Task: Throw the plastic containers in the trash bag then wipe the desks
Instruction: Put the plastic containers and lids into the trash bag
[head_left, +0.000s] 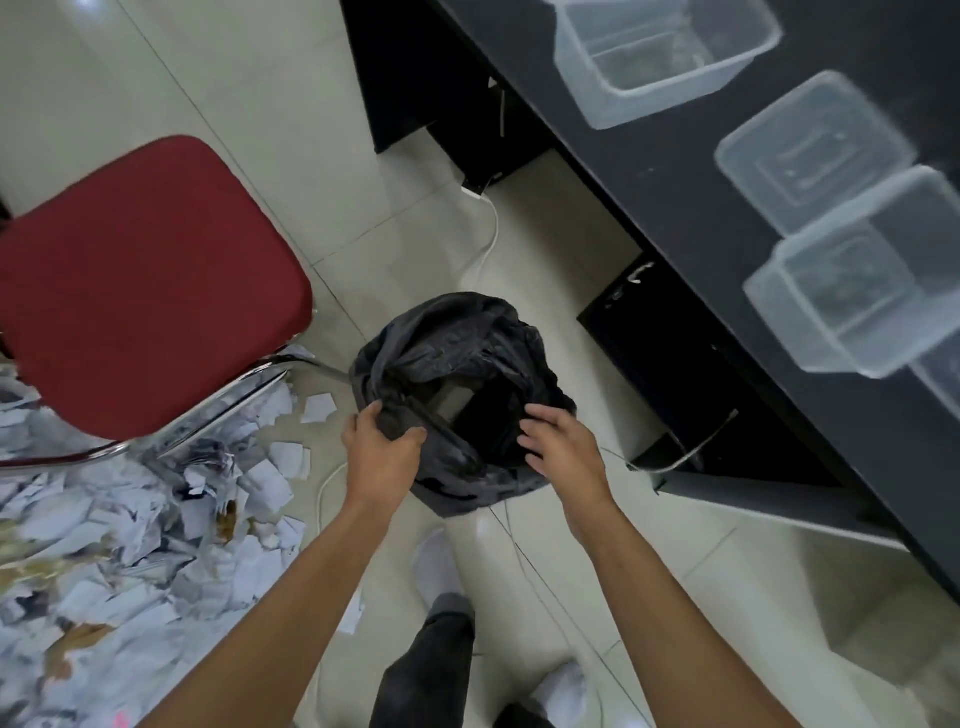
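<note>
Bag (457, 358) prep: left grip (382, 447) pinches rim, right grip (563, 447) spread. Next: containers (665, 57), desk (701, 218), 2 o'clock.

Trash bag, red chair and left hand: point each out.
trash bag (457, 338), head view, far crumpled rim.
red chair (145, 280), head view, seat cushion middle.
left hand (384, 447), head view, back of hand gripping the bag's rim.

Head view, steeply downward, perhaps standing.
</note>
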